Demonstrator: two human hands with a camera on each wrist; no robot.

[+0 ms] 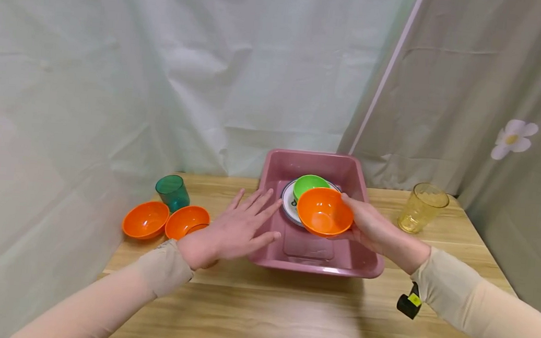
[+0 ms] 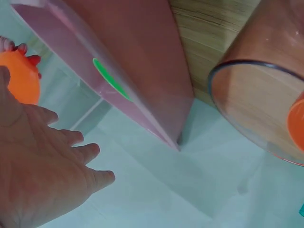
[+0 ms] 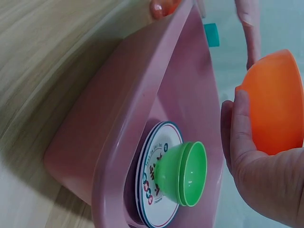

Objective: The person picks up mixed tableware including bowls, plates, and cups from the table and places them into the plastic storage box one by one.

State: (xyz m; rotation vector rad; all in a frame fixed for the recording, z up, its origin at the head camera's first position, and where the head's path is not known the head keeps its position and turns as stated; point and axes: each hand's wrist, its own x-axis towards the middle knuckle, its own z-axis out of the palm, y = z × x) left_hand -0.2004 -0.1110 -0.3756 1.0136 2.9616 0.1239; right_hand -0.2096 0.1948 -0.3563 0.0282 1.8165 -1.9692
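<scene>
My right hand [image 1: 370,226] grips an orange bowl [image 1: 326,215] by its right side, holding it above the pink basin [image 1: 315,269]. Inside the basin, two nested green bowls [image 3: 178,173] sit on stacked white plates [image 3: 152,209] with dark rims and printed figures. With fingers spread and straight, my left hand [image 1: 240,229] hovers palm down by the basin's left wall, holding nothing. Below that hand, mostly hidden in the head view, is a clear brownish tumbler [image 2: 256,90].
Left of the basin are two more orange bowls [image 1: 146,220] and a green tumbler [image 1: 173,192]. A yellow tumbler [image 1: 420,208] stands at the right. Everything is on a wooden table [image 1: 279,316], with pale curtains [image 1: 258,74] hanging behind and at both sides.
</scene>
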